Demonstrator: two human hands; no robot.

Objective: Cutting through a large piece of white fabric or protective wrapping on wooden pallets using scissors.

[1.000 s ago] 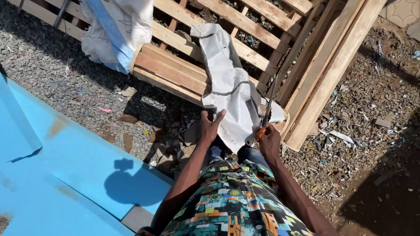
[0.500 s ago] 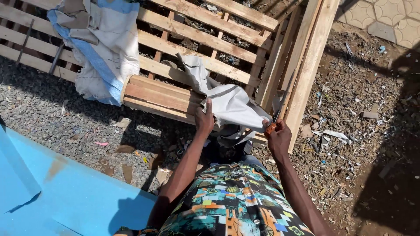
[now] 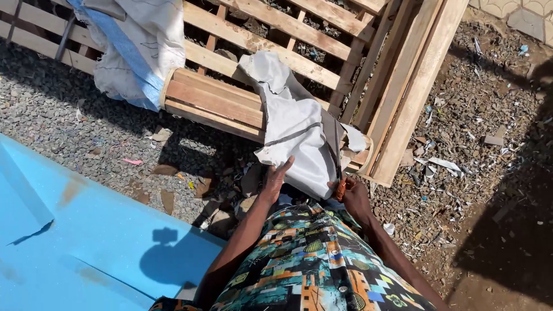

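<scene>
A sheet of grey-white material (image 3: 296,135) lies draped over the edge of a wooden frame (image 3: 216,103). My left hand (image 3: 276,178) presses flat on the sheet's lower edge, fingers together. My right hand (image 3: 352,196) grips scissors with orange handles (image 3: 340,173); their dark blades run up the sheet's right side, where a cut strip hangs loose. My patterned shirt fills the bottom of the view.
A white and blue sack (image 3: 135,46) hangs over the wooden slats at upper left. A blue foam panel (image 3: 75,230) lies on the gravel at lower left. Long planks (image 3: 415,86) lean at right, with scraps littering the ground (image 3: 461,167) beyond.
The view has shifted, so the frame and sack sit in different places. The scissors' blades have moved further up the sheet's right side, while my left hand stays on its lower edge.
</scene>
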